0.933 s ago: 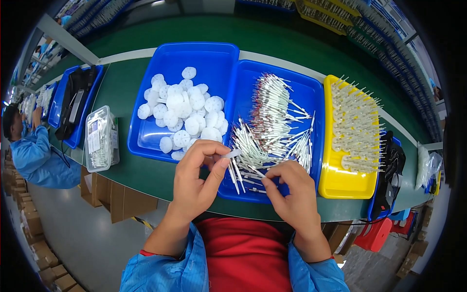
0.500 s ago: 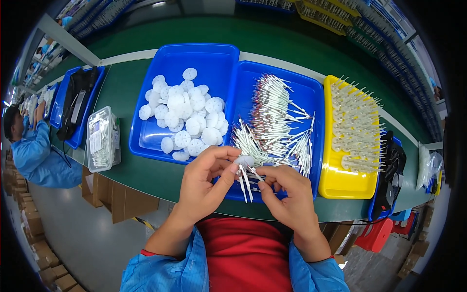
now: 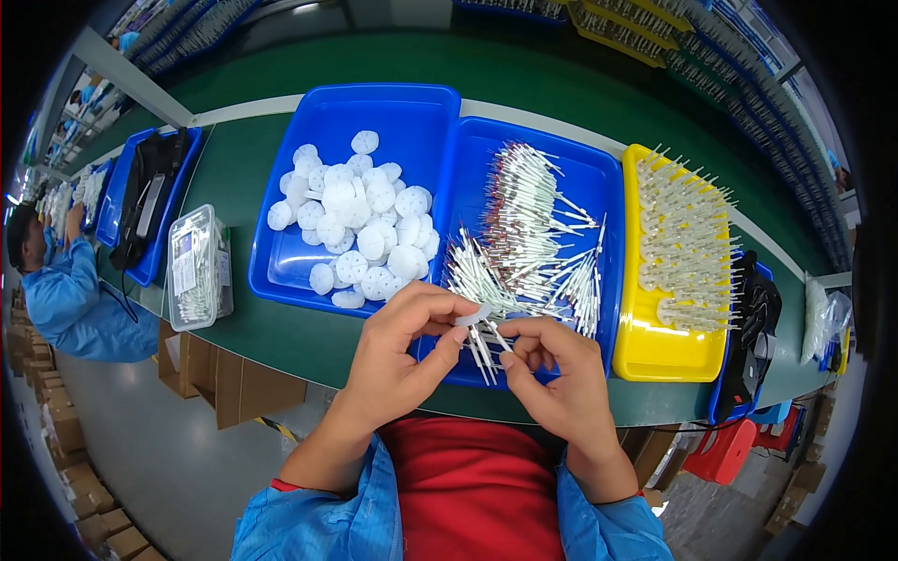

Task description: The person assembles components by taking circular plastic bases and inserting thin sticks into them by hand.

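The left hand (image 3: 402, 351) is pinching a white disc (image 3: 473, 315) at its fingertips, over the near edge of the tray (image 3: 561, 187) of rods. The right hand (image 3: 552, 374) is gripping a few rods (image 3: 484, 346), tips angled toward the disc, seemingly for fitting together.

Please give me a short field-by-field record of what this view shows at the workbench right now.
Left hand: left hand pinches a small white disc between thumb and fingers
Right hand: right hand grips a few thin white sticks
Left blue tray: loose white round discs
Middle blue tray: heaps of white sticks
Yellow tray: sticks laid in rows
Surface: green bench
Far left: clear plastic box; a seated person in a blue coat
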Tool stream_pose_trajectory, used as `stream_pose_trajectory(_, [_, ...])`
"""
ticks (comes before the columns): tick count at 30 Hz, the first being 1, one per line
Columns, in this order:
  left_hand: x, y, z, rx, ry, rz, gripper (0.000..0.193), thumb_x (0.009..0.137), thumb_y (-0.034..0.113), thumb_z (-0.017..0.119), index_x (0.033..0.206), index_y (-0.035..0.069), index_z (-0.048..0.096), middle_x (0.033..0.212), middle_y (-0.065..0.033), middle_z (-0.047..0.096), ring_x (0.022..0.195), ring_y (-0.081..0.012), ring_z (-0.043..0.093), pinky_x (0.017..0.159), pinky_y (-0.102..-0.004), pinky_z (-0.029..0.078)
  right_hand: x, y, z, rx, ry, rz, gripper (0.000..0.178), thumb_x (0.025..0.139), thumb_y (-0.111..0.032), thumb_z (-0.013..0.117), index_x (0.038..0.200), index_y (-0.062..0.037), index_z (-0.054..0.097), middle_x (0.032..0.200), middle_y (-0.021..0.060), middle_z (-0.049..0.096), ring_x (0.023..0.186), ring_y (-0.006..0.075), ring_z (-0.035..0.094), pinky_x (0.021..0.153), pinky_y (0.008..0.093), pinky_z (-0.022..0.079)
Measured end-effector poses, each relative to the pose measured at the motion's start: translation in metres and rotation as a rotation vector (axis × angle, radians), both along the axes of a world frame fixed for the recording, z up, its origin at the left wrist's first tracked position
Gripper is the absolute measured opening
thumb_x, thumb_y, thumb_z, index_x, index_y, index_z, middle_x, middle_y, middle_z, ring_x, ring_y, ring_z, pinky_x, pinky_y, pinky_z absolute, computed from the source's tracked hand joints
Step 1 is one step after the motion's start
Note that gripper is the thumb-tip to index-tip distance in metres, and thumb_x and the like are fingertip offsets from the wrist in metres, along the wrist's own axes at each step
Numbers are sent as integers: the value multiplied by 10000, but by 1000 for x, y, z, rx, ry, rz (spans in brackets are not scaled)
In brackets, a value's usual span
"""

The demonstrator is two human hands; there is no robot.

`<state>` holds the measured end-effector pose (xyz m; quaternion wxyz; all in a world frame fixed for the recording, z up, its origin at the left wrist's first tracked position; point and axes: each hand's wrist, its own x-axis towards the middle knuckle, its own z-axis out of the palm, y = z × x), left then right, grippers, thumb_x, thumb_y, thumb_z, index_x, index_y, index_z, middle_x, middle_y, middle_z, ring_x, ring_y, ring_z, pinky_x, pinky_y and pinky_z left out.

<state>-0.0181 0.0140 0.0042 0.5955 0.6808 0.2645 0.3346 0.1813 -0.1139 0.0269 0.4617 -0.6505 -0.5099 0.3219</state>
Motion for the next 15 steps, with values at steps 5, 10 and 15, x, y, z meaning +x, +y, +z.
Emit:
stream_pose_trajectory(5, [-2,0,1,20,5,-5,274,1035,-77,741,1301,-30,782,1235,-136,727,1097,-209,784,937,-324,666,-2,0,-6,-65,126,-13,232,989,44,821,1216,4,798,849,-16,718,748,26,595,654,229,438])
stream_pose_trajectory(10, [-2,-1,-1,48,-11,-41,263,1014,-81,771,1273,-37,783,1232,-141,729,1088,-216,789,930,-327,675,-5,1,-17,-64,172,-28,160,1012,-18,858,1162,5,807,840,12,741,704,41,599,629,239,453])
stream_pose_trajectory(15, [1,-3,-4,45,-32,-12,229,994,-50,832,1219,-40,789,1194,-134,738,1056,-204,796,899,-319,688,-10,1,-16,-63,206,-43,115,1015,-36,861,1116,0,820,819,39,745,664,67,613,593,259,460])
